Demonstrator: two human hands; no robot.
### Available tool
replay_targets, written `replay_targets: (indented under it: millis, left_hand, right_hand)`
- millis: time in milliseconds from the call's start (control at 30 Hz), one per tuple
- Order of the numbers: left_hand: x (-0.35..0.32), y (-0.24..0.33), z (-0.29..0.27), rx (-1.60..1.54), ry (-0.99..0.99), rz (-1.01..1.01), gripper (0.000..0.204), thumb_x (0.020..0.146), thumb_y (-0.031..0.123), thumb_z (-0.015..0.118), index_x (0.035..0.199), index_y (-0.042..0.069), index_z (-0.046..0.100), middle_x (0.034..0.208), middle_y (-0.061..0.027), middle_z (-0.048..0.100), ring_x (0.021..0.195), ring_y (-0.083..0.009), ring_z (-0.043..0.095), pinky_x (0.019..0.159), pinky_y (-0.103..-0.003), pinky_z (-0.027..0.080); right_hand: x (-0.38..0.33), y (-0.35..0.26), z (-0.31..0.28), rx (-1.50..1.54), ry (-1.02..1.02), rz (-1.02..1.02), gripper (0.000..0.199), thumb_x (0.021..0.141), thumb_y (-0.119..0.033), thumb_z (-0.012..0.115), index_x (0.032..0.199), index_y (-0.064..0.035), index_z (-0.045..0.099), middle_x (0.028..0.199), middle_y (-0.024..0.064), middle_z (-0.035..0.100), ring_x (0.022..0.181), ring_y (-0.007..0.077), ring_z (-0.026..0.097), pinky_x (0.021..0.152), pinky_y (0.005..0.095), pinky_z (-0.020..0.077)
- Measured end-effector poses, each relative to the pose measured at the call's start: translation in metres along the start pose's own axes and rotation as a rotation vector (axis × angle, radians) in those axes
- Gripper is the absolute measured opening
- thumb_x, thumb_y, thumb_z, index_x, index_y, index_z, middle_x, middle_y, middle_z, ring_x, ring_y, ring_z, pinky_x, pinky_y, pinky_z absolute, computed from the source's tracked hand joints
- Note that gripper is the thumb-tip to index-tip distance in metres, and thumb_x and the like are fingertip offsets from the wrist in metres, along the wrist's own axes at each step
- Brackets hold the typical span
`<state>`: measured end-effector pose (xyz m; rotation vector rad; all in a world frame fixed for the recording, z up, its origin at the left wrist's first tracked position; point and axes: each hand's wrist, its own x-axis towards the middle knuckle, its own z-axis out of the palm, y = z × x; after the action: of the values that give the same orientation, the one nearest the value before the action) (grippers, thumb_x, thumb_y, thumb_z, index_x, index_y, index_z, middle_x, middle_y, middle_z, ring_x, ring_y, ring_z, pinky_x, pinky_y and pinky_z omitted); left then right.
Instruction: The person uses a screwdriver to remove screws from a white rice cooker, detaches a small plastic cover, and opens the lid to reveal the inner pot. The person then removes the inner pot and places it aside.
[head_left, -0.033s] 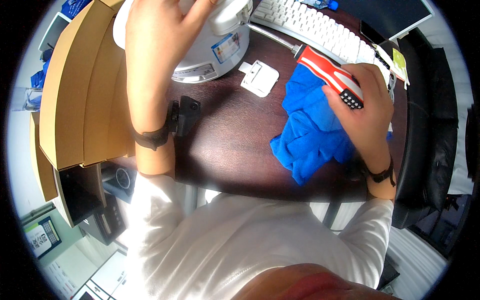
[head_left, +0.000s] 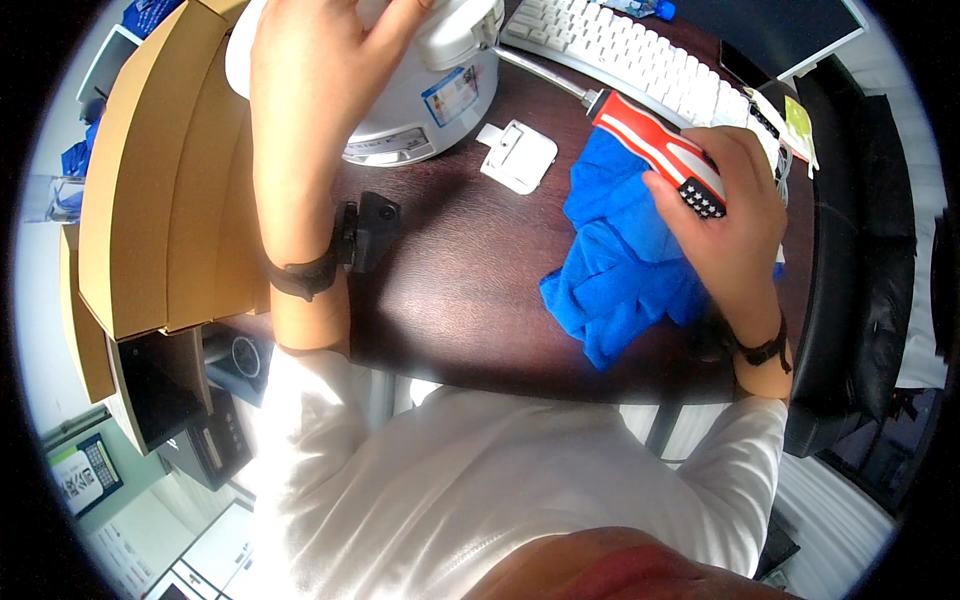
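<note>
Screwdriver [head_left: 655, 150] at two o'clock looks stiff, light; right hand [head_left: 735, 225] fingers wrap its striped handle; left hand [head_left: 320, 70] fingers spread on white cooker [head_left: 440, 90].

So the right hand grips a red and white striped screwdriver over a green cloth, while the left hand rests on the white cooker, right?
Not quite: the cloth is blue, not green, as the head view shows. The right hand does grip the red and white striped screwdriver over it, and the left hand rests on the white cooker.

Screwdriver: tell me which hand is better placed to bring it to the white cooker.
Right. The right hand already grips the screwdriver, its shaft pointing toward the white cooker. The left hand rests on the cooker, steadying it.
</note>
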<state>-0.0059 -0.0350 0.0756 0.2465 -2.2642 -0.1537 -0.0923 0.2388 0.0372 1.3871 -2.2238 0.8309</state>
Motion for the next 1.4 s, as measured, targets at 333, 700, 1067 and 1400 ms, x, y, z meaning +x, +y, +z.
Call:
replay_targets:
  millis: [333, 700, 1067, 1400]
  left_hand:
    - [0.000, 0.002, 0.001, -0.008, -0.004, -0.018, 0.037, 0.083, 0.024, 0.066, 0.111, -0.001, 0.066, 0.125, -0.0225, 0.057, 0.113, -0.0365, 0.056, 0.096, -0.041, 0.045]
    - [-0.001, 0.002, 0.002, -0.033, 0.009, -0.022, 0.038, 0.083, 0.025, 0.066, 0.111, -0.001, 0.066, 0.124, -0.0230, 0.057, 0.113, -0.0368, 0.056, 0.097, -0.040, 0.045]
    - [0.000, 0.003, 0.002, -0.022, -0.017, -0.058, 0.038, 0.083, 0.025, 0.066, 0.112, 0.000, 0.066, 0.125, -0.0227, 0.057, 0.114, -0.0363, 0.056, 0.097, -0.041, 0.045]
    - [-0.002, 0.025, -0.004, 0.035, -0.013, -0.074, 0.039, 0.084, 0.026, 0.066, 0.112, 0.000, 0.066, 0.126, -0.0220, 0.056, 0.115, -0.0359, 0.056, 0.097, -0.041, 0.045]
  right_hand:
    - [0.007, 0.022, -0.010, 1.411, -0.436, 0.920, 0.031, 0.086, -0.018, 0.068, 0.110, -0.0021, 0.057, 0.076, 0.0031, 0.058, 0.047, 0.0049, 0.048, 0.040, 0.0205, 0.0338]
    - [-0.012, 0.013, 0.004, 1.124, -0.398, 0.901, 0.035, 0.099, -0.034, 0.044, 0.100, -0.0015, 0.057, 0.069, 0.0098, 0.062, 0.041, 0.0099, 0.049, 0.036, 0.0218, 0.0345]
    - [-0.016, 0.008, 0.008, 1.158, -0.381, 0.831, 0.032, 0.094, -0.026, 0.055, 0.112, -0.0002, 0.054, 0.073, 0.0068, 0.059, 0.044, 0.0056, 0.043, 0.039, 0.0199, 0.0287]
    - [-0.024, 0.015, 0.017, 0.316, -0.065, 0.157, 0.042, 0.075, -0.010, 0.077, 0.111, -0.0035, 0.057, 0.101, 0.0103, 0.060, 0.092, 0.0194, 0.060, 0.078, 0.0312, 0.0488]
